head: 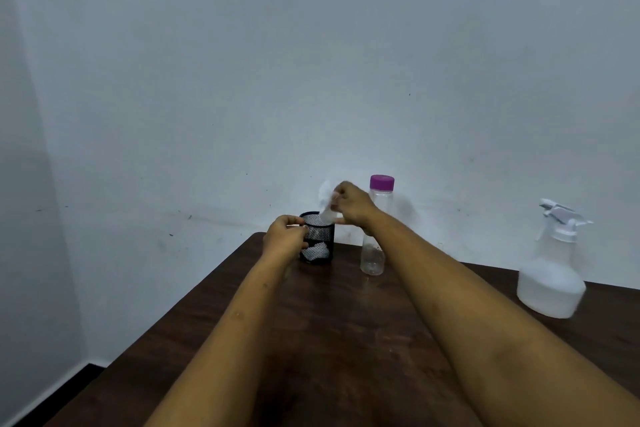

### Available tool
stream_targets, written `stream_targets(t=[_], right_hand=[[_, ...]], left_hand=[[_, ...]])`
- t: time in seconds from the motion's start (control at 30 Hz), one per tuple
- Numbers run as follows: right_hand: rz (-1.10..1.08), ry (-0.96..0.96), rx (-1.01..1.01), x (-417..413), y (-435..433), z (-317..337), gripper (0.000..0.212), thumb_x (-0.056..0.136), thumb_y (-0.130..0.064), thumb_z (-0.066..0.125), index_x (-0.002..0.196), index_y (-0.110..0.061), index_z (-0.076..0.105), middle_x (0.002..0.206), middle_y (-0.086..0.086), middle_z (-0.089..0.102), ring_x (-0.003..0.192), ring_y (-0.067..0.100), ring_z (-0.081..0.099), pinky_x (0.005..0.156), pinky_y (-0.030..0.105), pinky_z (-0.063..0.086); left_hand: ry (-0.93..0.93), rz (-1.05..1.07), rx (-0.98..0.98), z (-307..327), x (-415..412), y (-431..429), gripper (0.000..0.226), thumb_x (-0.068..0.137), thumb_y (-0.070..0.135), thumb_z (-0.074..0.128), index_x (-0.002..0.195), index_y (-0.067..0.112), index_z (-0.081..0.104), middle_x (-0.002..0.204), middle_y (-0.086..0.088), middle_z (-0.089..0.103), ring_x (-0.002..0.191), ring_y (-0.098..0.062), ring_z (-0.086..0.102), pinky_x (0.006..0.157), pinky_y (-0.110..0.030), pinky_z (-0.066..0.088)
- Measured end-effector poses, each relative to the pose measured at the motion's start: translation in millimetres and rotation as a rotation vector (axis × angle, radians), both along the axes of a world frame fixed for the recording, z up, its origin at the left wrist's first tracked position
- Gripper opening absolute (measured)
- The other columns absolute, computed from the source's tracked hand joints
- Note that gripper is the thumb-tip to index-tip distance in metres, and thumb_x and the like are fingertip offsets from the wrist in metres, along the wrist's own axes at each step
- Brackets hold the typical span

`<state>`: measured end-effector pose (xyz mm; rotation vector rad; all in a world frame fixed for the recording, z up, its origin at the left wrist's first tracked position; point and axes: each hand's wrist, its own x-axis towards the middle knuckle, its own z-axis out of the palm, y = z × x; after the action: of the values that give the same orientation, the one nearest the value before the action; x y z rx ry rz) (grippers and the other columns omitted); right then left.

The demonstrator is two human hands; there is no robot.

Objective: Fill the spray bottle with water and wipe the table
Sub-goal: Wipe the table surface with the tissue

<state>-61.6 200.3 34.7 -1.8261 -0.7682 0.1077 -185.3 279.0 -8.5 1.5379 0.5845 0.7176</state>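
Note:
A translucent white spray bottle (552, 274) with a white trigger head stands at the right on the dark wooden table (346, 340). A clear bottle with a purple cap (375, 253) stands at the far edge, partly behind my right forearm. My right hand (351, 203) pinches a white tissue (326, 204) just above a black mesh cup (320, 239). My left hand (284, 236) grips the cup's left rim. More white tissue lies crumpled inside the cup.
A pale wall rises right behind the table's far edge. The table's left edge runs diagonally toward me, with floor and a dark baseboard below it at the lower left.

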Motion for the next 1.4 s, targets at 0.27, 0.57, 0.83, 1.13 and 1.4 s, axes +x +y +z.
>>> stream_targets(t=[0.27, 0.57, 0.83, 1.13, 1.4], right_hand=[[-0.088, -0.102, -0.037, 4, 13, -10, 0.01, 0.098, -0.01, 0.04, 0.096, -0.01, 0.05, 0.1, 0.015, 0.057, 0.097, 0.032, 0.062, 0.087, 0.05, 0.054], [-0.049, -0.124, 0.066, 5, 12, -17, 0.022, 0.094, 0.004, 0.035, 0.102, -0.004, 0.054, 0.098, 0.008, 0.054, 0.088, 0.022, 0.054, 0.082, 0.041, 0.057], [0.225, -0.083, -0.068, -13, -13, -35, 0.025, 0.063, -0.013, 0.046, 0.054, -0.021, 0.068, 0.068, 0.0, 0.067, 0.078, 0.016, 0.062, 0.084, 0.036, 0.05], [0.062, -0.249, -0.102, -19, -31, -39, 0.027, 0.077, -0.022, 0.076, 0.101, -0.017, 0.064, 0.079, -0.003, 0.061, 0.076, 0.011, 0.057, 0.067, 0.018, 0.044], [0.221, 0.296, 0.043, -31, -52, -51, 0.034, 0.085, -0.019, 0.07, 0.113, -0.001, 0.063, 0.115, 0.018, 0.067, 0.106, 0.027, 0.066, 0.096, 0.044, 0.052]], left_hand=[[-0.003, 0.014, -0.051, -2, -8, 7, 0.014, 0.089, 0.009, 0.055, 0.1, 0.017, 0.056, 0.088, 0.001, 0.06, 0.062, -0.011, 0.055, 0.051, -0.024, 0.036], [0.074, -0.068, -0.078, -13, 4, 10, 0.012, 0.091, 0.011, 0.05, 0.099, 0.019, 0.053, 0.087, 0.002, 0.061, 0.062, -0.012, 0.054, 0.055, -0.025, 0.035], [-0.081, -0.259, -0.504, -6, 11, -1, 0.041, 0.094, 0.053, 0.041, 0.123, 0.024, 0.044, 0.115, -0.011, 0.063, 0.085, -0.025, 0.065, 0.069, -0.035, 0.052], [-0.136, -0.161, -0.327, -8, 7, -24, 0.043, 0.091, -0.007, 0.042, 0.126, 0.018, 0.047, 0.118, -0.006, 0.05, 0.09, -0.02, 0.058, 0.074, -0.034, 0.053], [-0.102, -0.161, -0.035, 0, -11, -34, 0.033, 0.085, -0.003, 0.049, 0.103, 0.023, 0.058, 0.103, -0.005, 0.062, 0.085, -0.018, 0.061, 0.06, -0.026, 0.05]])
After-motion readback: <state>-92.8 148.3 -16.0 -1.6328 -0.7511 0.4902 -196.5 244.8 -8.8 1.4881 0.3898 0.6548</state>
